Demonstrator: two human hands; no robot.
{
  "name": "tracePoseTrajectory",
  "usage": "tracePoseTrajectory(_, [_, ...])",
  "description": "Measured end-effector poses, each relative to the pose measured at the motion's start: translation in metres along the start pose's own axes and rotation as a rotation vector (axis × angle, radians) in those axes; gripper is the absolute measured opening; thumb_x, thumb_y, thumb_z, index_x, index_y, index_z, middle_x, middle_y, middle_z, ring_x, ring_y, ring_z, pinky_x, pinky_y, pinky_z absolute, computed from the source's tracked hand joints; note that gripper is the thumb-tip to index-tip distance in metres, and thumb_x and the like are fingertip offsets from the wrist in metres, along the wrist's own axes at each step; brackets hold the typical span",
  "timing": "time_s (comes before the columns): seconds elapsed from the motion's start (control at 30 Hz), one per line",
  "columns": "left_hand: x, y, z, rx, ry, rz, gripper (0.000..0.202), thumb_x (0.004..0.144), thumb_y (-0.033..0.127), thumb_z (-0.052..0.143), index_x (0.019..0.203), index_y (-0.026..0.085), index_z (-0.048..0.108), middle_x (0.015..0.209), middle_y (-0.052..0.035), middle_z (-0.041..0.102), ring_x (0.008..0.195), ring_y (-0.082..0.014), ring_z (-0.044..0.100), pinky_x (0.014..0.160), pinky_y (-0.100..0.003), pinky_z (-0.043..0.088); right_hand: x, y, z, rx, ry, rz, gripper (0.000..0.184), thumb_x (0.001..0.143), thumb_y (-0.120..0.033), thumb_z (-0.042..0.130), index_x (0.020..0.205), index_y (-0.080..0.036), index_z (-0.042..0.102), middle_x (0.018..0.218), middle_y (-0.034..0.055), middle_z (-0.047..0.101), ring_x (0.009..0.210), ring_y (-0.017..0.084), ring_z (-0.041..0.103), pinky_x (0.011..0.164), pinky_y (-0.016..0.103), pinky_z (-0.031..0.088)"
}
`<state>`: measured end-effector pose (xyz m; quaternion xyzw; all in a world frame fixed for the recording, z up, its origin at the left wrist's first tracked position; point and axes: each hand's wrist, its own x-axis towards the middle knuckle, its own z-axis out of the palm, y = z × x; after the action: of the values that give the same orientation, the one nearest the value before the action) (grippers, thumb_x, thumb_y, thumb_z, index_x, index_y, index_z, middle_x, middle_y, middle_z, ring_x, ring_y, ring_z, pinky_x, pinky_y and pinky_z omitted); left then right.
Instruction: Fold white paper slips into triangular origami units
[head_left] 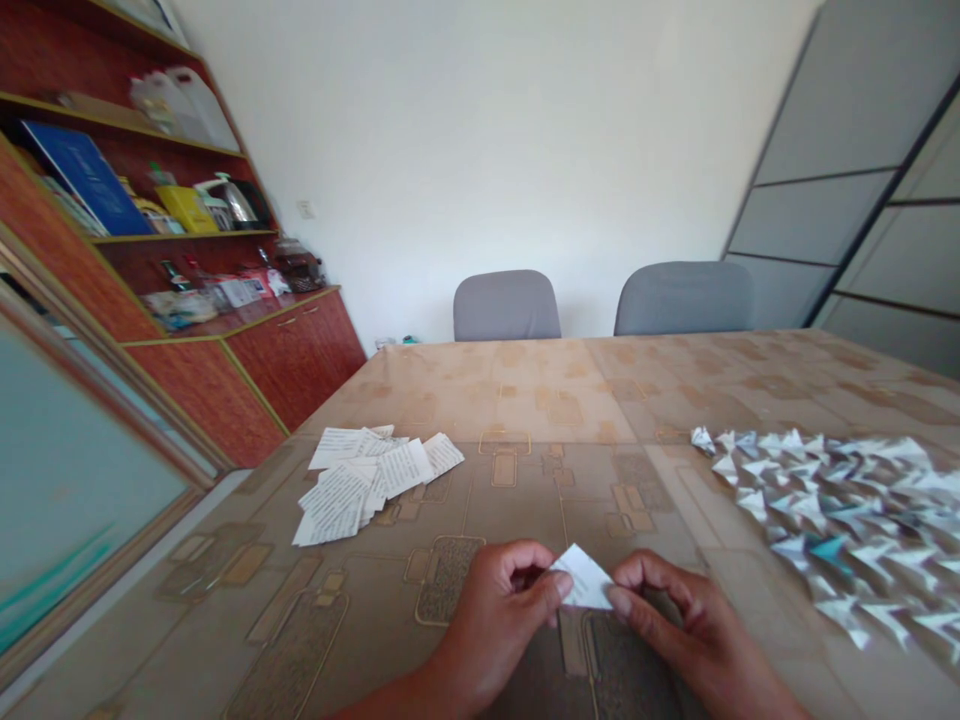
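Note:
Between my two hands is a small piece of printed paper (583,578), folded into a triangle with its point facing away from me. My left hand (504,610) pinches its left corner between thumb and fingers. At the right corner, my right hand (675,618) grips the paper the same way. Both hands are just above the near part of the table. Left of them lies a loose pile of flat printed paper slips (367,480). Many small folded paper pieces (847,520) stand in rows on the right, one of them partly teal.
A patterned brown cover lies over the table (525,400). Two grey chairs, a left one (507,305) and a right one (684,298), stand behind the far edge. A red-brown shelf unit (217,370) with bottles and boxes is at the left.

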<state>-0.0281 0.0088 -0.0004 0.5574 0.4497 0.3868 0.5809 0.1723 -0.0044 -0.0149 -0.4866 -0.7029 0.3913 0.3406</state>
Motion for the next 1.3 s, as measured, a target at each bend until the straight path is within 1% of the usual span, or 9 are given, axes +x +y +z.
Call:
tracePoseTrajectory(0.13, [0.0002,-0.0011,-0.0007,-0.037,0.032,0.07,0.02,0.075,0.022,0.065,0.093,0.013,0.064,0.083,-0.0063,0.067,0.075,-0.0182,0.062,0.069,-0.028,0.046,0.0002,-0.0018,-0.0004,-0.008,0.047,0.001,0.029,0.091,-0.039,0.05,0.071,-0.02,0.058,0.065,-0.0013,0.057,0.063,0.015,0.056,0.057,0.021,0.043])
tracePoseTrajectory(0.3, [-0.0001,0.0033,-0.0017,0.016,0.073,0.104,0.013,0.076,0.016,0.063,0.088,0.015,0.06,0.074,-0.0022,0.065,0.069,-0.0163,0.061,0.064,-0.026,0.045,0.0,-0.0045,-0.0009,0.001,0.093,0.002,0.03,0.09,-0.039,0.051,0.068,-0.02,0.056,0.062,-0.0015,0.058,0.06,0.015,0.056,0.055,0.021,0.043])
tracePoseTrajectory(0.47, [-0.0009,0.0052,-0.0009,0.155,0.103,0.213,0.012,0.074,0.01,0.063,0.084,0.017,0.061,0.078,-0.0009,0.065,0.074,-0.0156,0.06,0.068,-0.025,0.044,-0.0016,-0.0036,0.0025,0.028,0.146,0.014,0.029,0.088,-0.039,0.054,0.068,-0.02,0.058,0.063,-0.0018,0.059,0.061,0.015,0.057,0.056,0.021,0.043])
tracePoseTrajectory(0.73, [-0.0019,0.0049,-0.0024,0.303,0.11,0.26,0.006,0.073,0.01,0.066,0.073,0.016,0.064,0.071,-0.0001,0.063,0.068,-0.0142,0.056,0.065,-0.024,0.041,-0.0027,0.0002,0.0035,0.027,0.125,0.017,0.032,0.09,-0.044,0.053,0.069,-0.02,0.06,0.063,-0.0016,0.058,0.061,0.015,0.057,0.056,0.021,0.044])
tracePoseTrajectory(0.87, [-0.001,0.0054,-0.0036,0.204,0.101,0.221,0.014,0.074,0.011,0.065,0.087,0.016,0.065,0.078,-0.0017,0.065,0.073,-0.0156,0.058,0.068,-0.025,0.043,-0.0018,-0.0024,0.0008,-0.001,0.102,0.0,0.032,0.09,-0.043,0.053,0.069,-0.02,0.061,0.065,-0.0004,0.06,0.063,0.016,0.059,0.058,0.022,0.045])
tracePoseTrajectory(0.97, [-0.0008,0.0033,-0.0035,0.088,0.076,0.196,0.019,0.076,0.015,0.064,0.095,0.016,0.062,0.088,-0.0043,0.066,0.081,-0.0176,0.06,0.073,-0.027,0.044,-0.0015,-0.0048,0.0016,0.024,0.148,0.012,0.033,0.089,-0.043,0.053,0.067,-0.02,0.06,0.062,-0.001,0.059,0.061,0.016,0.058,0.056,0.021,0.045])
tracePoseTrajectory(1.03, [-0.0005,0.0014,-0.0028,0.047,0.019,0.137,0.014,0.076,0.019,0.063,0.09,0.014,0.062,0.084,-0.0036,0.064,0.078,-0.0171,0.059,0.07,-0.026,0.043,-0.0014,-0.006,0.0033,0.032,0.168,0.016,0.033,0.089,-0.043,0.053,0.066,-0.02,0.058,0.061,-0.0016,0.058,0.059,0.015,0.057,0.054,0.021,0.044])
tracePoseTrajectory(1.13, [0.0002,-0.0014,-0.0013,0.065,-0.037,0.014,0.012,0.076,0.024,0.062,0.07,0.014,0.057,0.064,0.0021,0.053,0.062,-0.0128,0.05,0.058,-0.023,0.036,-0.0012,-0.0078,0.0053,0.019,0.159,-0.004,0.029,0.089,-0.04,0.053,0.069,-0.02,0.059,0.063,-0.0015,0.058,0.06,0.015,0.057,0.055,0.021,0.044])
tracePoseTrajectory(1.3, [0.0001,-0.0028,-0.0031,0.17,-0.032,0.02,0.014,0.076,0.021,0.059,0.064,0.014,0.056,0.059,0.0056,0.042,0.058,-0.0105,0.041,0.055,-0.022,0.03,-0.0008,-0.0096,0.0032,-0.058,0.113,-0.034,0.024,0.088,-0.036,0.054,0.072,-0.02,0.061,0.068,0.0002,0.061,0.065,0.017,0.059,0.058,0.024,0.045])
